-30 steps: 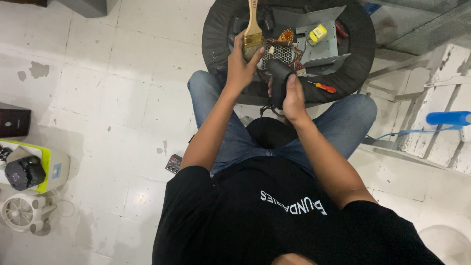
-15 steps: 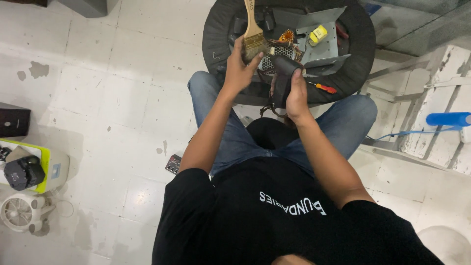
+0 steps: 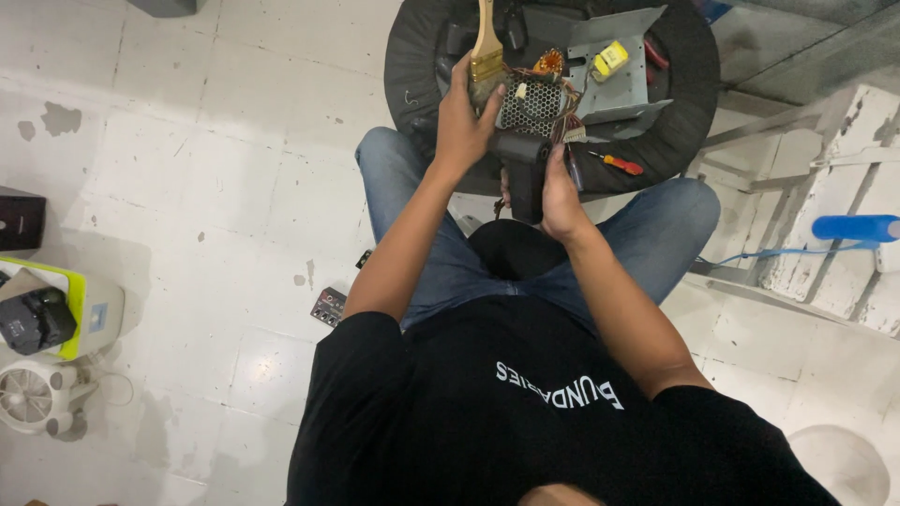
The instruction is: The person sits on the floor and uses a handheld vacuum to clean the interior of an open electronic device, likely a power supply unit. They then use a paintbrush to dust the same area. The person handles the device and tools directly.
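Observation:
My left hand grips a wooden-handled paintbrush, bristles down against an opened metal electronics box with a perforated grille, wires and a copper coil. My right hand holds the handle of a black blower tool, its nozzle pointing at the grille. The box rests on a black round stool in front of my knees.
A grey metal cover with a yellow part and a red-handled screwdriver lie on the stool. On the tiled floor are a small connector board, a white fan and a yellow-green device. A blue cylinder lies at right.
The brush has shifted slightly along the box's grille. My right hand has turned the black blower so it sits lower and more upright.

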